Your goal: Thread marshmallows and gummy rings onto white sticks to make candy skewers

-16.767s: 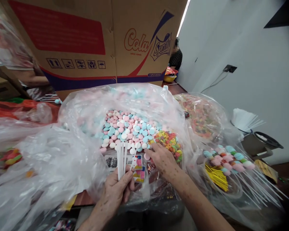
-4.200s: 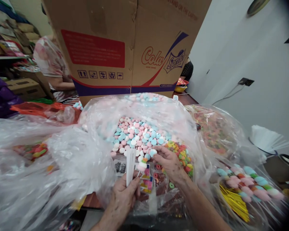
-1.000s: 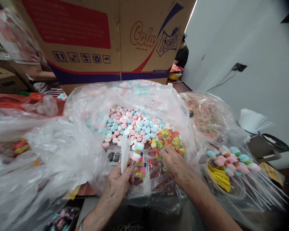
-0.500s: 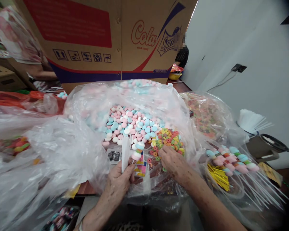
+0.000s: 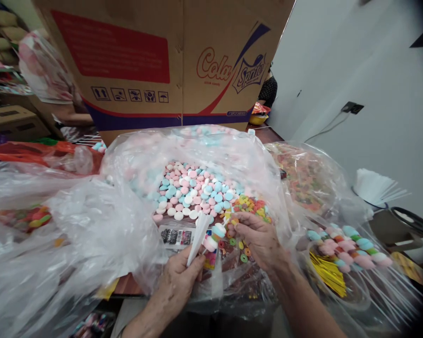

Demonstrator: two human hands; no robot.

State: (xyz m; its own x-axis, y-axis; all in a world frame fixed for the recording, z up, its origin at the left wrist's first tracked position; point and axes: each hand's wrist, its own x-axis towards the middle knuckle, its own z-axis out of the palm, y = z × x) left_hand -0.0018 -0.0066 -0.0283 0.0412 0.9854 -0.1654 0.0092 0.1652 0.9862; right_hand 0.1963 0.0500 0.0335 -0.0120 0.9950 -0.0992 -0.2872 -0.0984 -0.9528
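My left hand (image 5: 179, 280) is closed round a bundle of white sticks (image 5: 198, 234); one stick carries stacked pink, white and blue marshmallow discs (image 5: 214, 235). My right hand (image 5: 259, 238) pinches a small ring sweet at that stick's tip, beside the pile of coloured ring sweets (image 5: 251, 206). Both hands work over an open clear bag (image 5: 137, 155) heaped with pink, blue and white marshmallow discs (image 5: 190, 188).
A big Cola Sprite carton (image 5: 162, 65) stands behind the bag. Finished sweet skewers (image 5: 348, 241) and gold ties (image 5: 326, 274) lie at the right, with white paper cones (image 5: 377, 185) beyond. Crumpled plastic bags (image 5: 56, 244) fill the left. Another person (image 5: 45, 70) sits at the back left.
My right hand has lifted from the ring sweets to the tip of the loaded stick. The stick bundle in my left hand has tilted to the right.
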